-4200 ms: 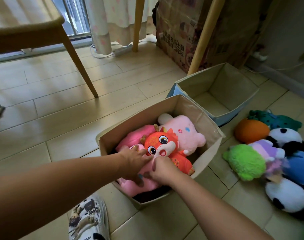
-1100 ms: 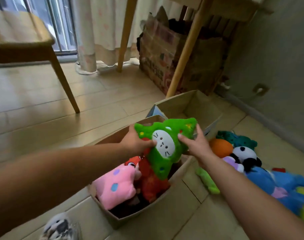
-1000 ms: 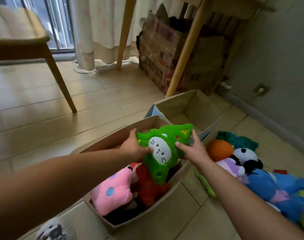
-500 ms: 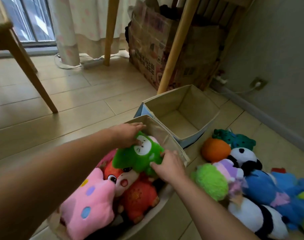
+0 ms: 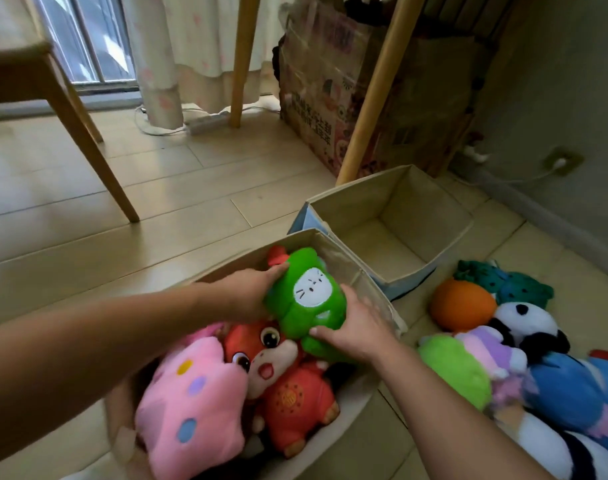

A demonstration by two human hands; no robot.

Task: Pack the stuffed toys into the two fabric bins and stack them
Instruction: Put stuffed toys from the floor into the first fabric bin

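We have the green toy (image 5: 309, 299) at the centre of the frame, in the far corner of the near bin (image 5: 361, 282). Our left hand (image 5: 247, 296) cups its left side, fingers curled onto it; our right hand (image 5: 354, 327) grips its lower right edge, thumb on the front. It looks light and squashy, so we judge it will compress under a push; hold its body, not its limbs. The far bin (image 5: 392, 216), upper right, holds nothing.

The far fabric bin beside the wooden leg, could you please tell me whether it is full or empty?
Empty. The far fabric bin shows its bare beige floor and inner walls, with no toy inside it.
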